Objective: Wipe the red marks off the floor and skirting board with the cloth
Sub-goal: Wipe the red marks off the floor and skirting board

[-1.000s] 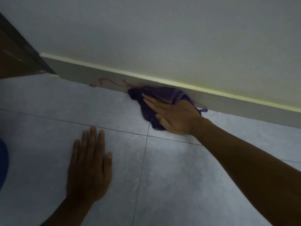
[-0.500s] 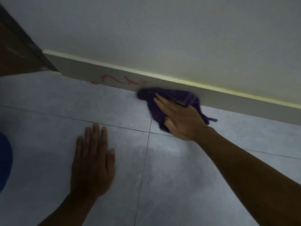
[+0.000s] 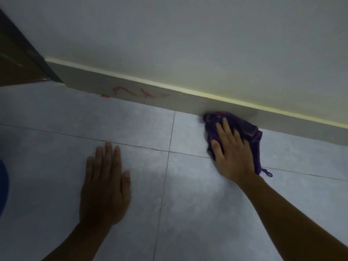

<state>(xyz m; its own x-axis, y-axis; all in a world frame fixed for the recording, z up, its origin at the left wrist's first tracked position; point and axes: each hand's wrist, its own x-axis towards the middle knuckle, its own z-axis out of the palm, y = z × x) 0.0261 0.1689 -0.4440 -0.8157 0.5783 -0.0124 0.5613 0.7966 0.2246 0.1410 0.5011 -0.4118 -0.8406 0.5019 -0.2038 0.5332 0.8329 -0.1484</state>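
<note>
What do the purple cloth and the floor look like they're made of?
The cloth looks like soft woven or knitted fabric, matte: it bunches into folds under the right hand and trails a thread loop. The floor looks like ceramic or stone-look tile, pale blue-grey and mottled with a faint sheen, split by thin dark grout lines.

The right hand (image 3: pixel 232 151) hides much of the cloth (image 3: pixel 250 132).
</note>
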